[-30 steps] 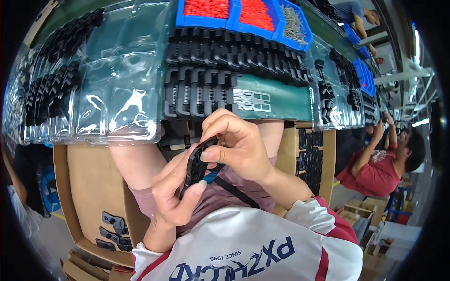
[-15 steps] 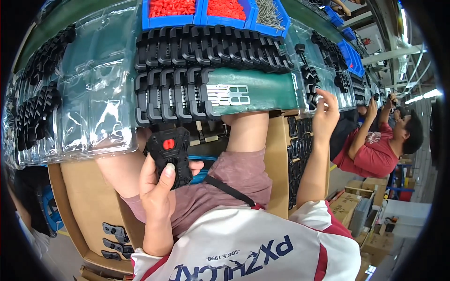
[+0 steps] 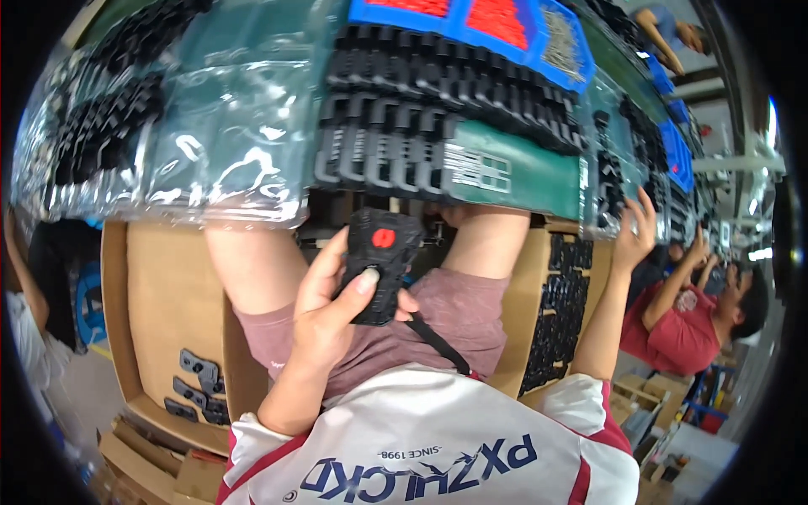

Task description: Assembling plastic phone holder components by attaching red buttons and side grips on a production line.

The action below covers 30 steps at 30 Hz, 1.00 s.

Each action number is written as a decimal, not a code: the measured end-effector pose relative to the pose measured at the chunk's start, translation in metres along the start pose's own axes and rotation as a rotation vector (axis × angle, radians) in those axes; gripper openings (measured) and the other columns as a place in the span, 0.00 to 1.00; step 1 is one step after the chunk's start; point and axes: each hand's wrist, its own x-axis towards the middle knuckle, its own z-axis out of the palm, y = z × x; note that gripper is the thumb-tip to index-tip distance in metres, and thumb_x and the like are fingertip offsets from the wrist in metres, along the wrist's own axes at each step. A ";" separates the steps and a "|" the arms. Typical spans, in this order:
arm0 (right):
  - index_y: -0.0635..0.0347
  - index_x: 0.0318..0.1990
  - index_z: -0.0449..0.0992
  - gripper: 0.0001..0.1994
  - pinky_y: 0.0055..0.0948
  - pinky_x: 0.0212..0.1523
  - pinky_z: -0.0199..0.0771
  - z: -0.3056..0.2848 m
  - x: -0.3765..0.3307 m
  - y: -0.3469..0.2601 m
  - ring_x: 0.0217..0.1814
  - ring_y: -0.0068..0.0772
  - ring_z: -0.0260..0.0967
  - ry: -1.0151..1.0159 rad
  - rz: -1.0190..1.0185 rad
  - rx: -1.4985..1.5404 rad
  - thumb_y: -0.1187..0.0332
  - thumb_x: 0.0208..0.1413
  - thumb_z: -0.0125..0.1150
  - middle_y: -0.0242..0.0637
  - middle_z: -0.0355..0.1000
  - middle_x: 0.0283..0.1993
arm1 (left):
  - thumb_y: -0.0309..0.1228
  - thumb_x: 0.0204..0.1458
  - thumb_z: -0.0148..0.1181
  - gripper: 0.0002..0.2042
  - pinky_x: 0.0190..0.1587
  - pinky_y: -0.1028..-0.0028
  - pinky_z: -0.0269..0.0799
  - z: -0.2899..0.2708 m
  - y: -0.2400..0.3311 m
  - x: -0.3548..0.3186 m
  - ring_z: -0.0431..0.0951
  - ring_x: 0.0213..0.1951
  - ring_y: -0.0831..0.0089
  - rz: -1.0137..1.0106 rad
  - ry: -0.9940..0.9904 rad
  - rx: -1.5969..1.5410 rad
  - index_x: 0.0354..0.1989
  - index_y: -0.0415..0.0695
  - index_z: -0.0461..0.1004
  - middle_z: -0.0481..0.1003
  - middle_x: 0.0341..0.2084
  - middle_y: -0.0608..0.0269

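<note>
My left hand [image 3: 326,324] is closed around a black plastic housing [image 3: 389,273], with the thumb lying on its face. A small red oval piece [image 3: 384,239] sits in the upper part of that housing. Out to the right, my right hand [image 3: 637,236] reaches over the edge of a clear plastic tray [image 3: 594,215] with its fingers stretched out and apart; nothing shows in them. Black parts [image 3: 609,168] lie in that tray beside the fingertips. Flat silver metal strips [image 3: 475,168] rest on the green bench top [image 3: 539,181] between my hands.
Rows of black frame-like parts [image 3: 383,151] line the bench below blue bins [image 3: 526,46] of red pieces and metal pins. Clear trays [image 3: 236,143] with black parts lie left. Cardboard boxes [image 3: 164,295] holding black parts flank my legs. A person in red [image 3: 673,324] sits at right.
My view has turned, so the bench contents appear farther right. My left hand still grips the housing. The fingers of my right hand now point more upward and stand apart at the tray.
</note>
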 end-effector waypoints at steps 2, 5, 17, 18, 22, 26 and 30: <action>0.66 0.39 0.77 0.11 0.25 0.49 0.70 -0.007 -0.004 0.015 0.47 0.32 0.72 0.180 -0.018 -0.064 0.84 0.47 0.57 0.39 0.75 0.46 | 0.22 0.56 0.48 0.26 0.33 0.69 0.78 -0.002 0.002 0.002 0.79 0.31 0.57 0.018 0.014 -0.016 0.64 0.37 0.50 0.70 0.44 0.42; 0.67 0.43 0.75 0.10 0.23 0.44 0.70 -0.007 0.000 0.006 0.39 0.28 0.71 0.517 0.302 0.072 0.81 0.52 0.55 0.40 0.75 0.43 | 0.22 0.56 0.48 0.25 0.32 0.69 0.78 -0.001 0.007 -0.002 0.79 0.30 0.57 0.002 0.018 -0.015 0.63 0.36 0.50 0.70 0.43 0.41; 0.67 0.48 0.64 0.17 0.06 0.16 0.51 0.046 0.032 -0.235 0.16 0.14 0.55 -0.415 0.611 1.549 0.73 0.51 0.54 0.59 0.69 0.48 | 0.24 0.56 0.47 0.21 0.31 0.68 0.77 -0.002 0.010 -0.005 0.79 0.30 0.54 0.036 0.003 0.003 0.58 0.33 0.53 0.70 0.41 0.39; 0.68 0.48 0.64 0.16 0.07 0.16 0.53 0.045 0.033 -0.250 0.16 0.15 0.56 -0.522 0.654 1.547 0.73 0.51 0.54 0.57 0.70 0.46 | 0.25 0.57 0.47 0.22 0.32 0.69 0.77 -0.001 0.011 -0.006 0.79 0.30 0.56 0.038 -0.008 -0.001 0.59 0.33 0.53 0.70 0.42 0.40; 0.71 0.48 0.66 0.16 0.11 0.16 0.57 0.056 0.031 -0.289 0.16 0.18 0.58 -0.656 0.683 1.552 0.74 0.51 0.54 0.53 0.71 0.41 | 0.28 0.59 0.46 0.22 0.33 0.69 0.77 -0.004 0.015 -0.010 0.79 0.31 0.57 0.060 0.006 -0.037 0.59 0.33 0.53 0.70 0.42 0.41; 0.73 0.48 0.67 0.17 0.14 0.17 0.60 0.063 0.031 -0.299 0.16 0.21 0.59 -0.704 0.663 1.578 0.73 0.52 0.55 0.49 0.71 0.39 | 0.31 0.60 0.44 0.21 0.33 0.70 0.77 -0.006 0.018 -0.012 0.79 0.31 0.58 0.086 0.026 -0.070 0.59 0.33 0.53 0.70 0.42 0.41; 0.74 0.49 0.67 0.18 0.17 0.17 0.62 0.068 0.029 -0.300 0.17 0.23 0.60 -0.779 0.642 1.638 0.72 0.53 0.56 0.47 0.70 0.38 | 0.33 0.62 0.43 0.21 0.33 0.70 0.77 -0.009 0.018 -0.015 0.78 0.31 0.59 0.115 0.030 -0.065 0.59 0.33 0.54 0.70 0.42 0.41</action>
